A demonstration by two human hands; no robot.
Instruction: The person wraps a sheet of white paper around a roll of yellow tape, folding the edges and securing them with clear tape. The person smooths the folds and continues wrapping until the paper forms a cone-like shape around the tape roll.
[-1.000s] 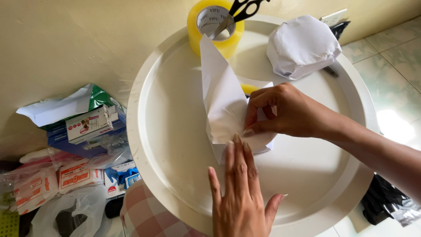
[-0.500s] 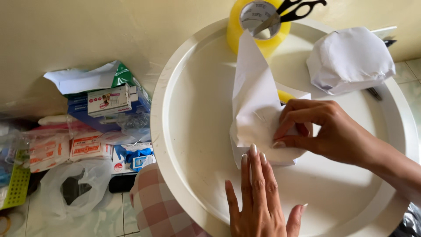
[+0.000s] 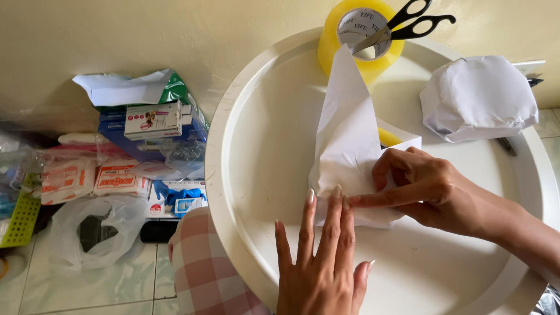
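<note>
Right hand (image 3: 434, 189) pinches the white paper (image 3: 350, 151) wrapping; left hand (image 3: 321, 262), flat, fingertips below the pinch; slackening could unfold it.

A single view, from a camera worn on the person's head, looks steeply down and slightly forward. It sits close over the round white surface (image 3: 256, 175), which fills most of the frame, its right and lower rim cut off. The hands enter from the bottom and right edges. The yellowish wall (image 3: 175, 35) runs along the top, and the tiled floor (image 3: 87, 291) with clutter shows down the left side.
</note>
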